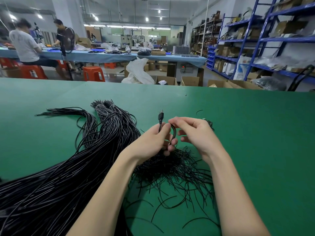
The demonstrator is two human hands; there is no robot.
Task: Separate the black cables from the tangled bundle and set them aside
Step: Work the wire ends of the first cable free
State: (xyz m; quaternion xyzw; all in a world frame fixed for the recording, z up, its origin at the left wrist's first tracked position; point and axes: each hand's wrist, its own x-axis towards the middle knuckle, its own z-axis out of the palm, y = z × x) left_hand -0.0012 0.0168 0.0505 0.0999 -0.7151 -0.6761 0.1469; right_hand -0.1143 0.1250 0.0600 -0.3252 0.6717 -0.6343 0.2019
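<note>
Black cables (71,176) lie in a thick bundle on the green surface (255,133), far left of the hands, their far ends tied with pale bands. Right of that bundle, the left hand (153,142) has its grip curled round one cable with a USB plug (161,115) that stands upright above the fingers. Just right of it, the right hand (192,132) pinches a loop of the same cable narrowly. Below both hands, loose short black strands (179,171) sprawl tangled on the surface.
</note>
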